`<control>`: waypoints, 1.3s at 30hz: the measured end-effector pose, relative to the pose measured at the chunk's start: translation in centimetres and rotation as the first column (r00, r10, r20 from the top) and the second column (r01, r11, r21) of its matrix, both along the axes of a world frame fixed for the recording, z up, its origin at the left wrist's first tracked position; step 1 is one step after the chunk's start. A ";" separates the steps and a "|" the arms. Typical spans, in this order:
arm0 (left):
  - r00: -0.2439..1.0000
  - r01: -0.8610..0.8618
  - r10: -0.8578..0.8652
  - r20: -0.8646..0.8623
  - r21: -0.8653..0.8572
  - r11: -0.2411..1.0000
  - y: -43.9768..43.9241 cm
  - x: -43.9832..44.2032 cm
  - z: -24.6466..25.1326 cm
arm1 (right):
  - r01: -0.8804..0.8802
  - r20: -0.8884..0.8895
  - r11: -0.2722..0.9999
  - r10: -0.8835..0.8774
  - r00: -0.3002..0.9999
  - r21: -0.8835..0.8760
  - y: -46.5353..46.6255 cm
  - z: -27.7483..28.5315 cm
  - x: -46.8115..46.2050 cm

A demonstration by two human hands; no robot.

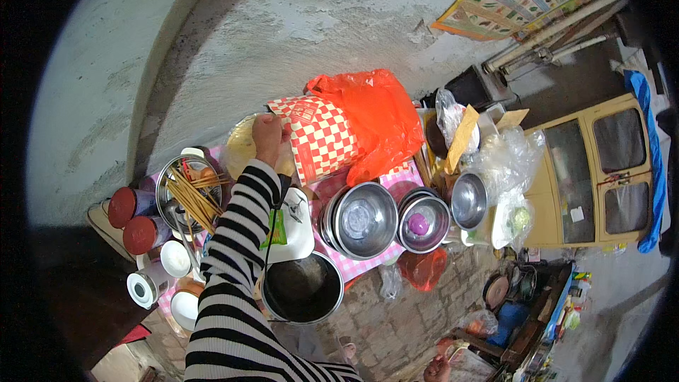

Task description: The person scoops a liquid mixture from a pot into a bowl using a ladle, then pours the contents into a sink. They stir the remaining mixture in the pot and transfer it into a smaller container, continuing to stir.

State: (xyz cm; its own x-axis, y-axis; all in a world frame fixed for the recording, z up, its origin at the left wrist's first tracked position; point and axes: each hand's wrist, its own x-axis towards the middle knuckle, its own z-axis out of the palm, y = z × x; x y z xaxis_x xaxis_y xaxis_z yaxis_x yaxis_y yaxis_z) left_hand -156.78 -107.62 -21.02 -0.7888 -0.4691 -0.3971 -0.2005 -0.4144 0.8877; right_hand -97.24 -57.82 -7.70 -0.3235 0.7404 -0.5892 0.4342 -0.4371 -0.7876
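Note:
My left hand [268, 140], in a black-and-white striped sleeve, reaches across the table toward the wall. Its fingers are bent at the edge of a red-and-cream checked bag [323, 135], over a pale yellow round item [241, 140] that seems wrapped in clear plastic. The hand hides whether it grips either one. A red plastic bag [379, 116] rests against the checked bag. Below the wrist, a white tray [302, 223] carries a green packet [277, 231] and small metal pieces. My right hand [437, 369] shows partly at the bottom edge, beside a clear plastic bag; its grip is unclear.
A dark-bottomed pot [302, 289] stands at the table's near edge. Stacked steel bowls [366, 220] are right of it. Left are a steel pot with chopsticks [196, 196], red-lidded jars [140, 236] and a white bowl [185, 309]. A cabinet [599, 180] stands at right.

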 end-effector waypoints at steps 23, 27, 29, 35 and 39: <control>0.905 0.394 -0.280 -0.321 0.383 0.836 -4.9 16.4 10.0 | 0.324 -0.183 0.868 -0.412 0.892 -0.375 1.3 -5.2 6.3; 0.818 0.484 -0.519 -0.248 -0.191 0.854 -0.5 19.8 11.7 | 0.387 -0.177 0.834 -0.482 0.858 -0.392 1.1 -6.0 8.3; 0.553 0.597 -0.825 -0.116 -0.635 0.490 2.0 23.2 14.4 | 0.407 -0.162 0.837 -0.488 0.858 -0.366 1.2 -6.4 9.6; 0.468 0.443 -0.818 -0.334 -0.712 0.545 12.8 30.5 22.5 | 0.469 -0.308 0.742 -0.643 0.702 -0.480 2.2 -7.0 15.5; 0.368 0.440 -0.844 -0.391 -0.726 0.528 19.5 36.5 25.7 | 0.526 -0.341 0.681 -0.721 0.603 -0.509 3.6 -6.4 22.0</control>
State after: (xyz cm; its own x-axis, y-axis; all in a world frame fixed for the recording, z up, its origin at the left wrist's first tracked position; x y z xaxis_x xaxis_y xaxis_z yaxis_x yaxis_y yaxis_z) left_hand -120.29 -88.12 4.65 -0.8222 0.3799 0.4239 0.4706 0.0348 0.8816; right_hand -75.25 -54.20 -14.09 -0.1589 0.6626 -0.7319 -0.4401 -0.7111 -0.5482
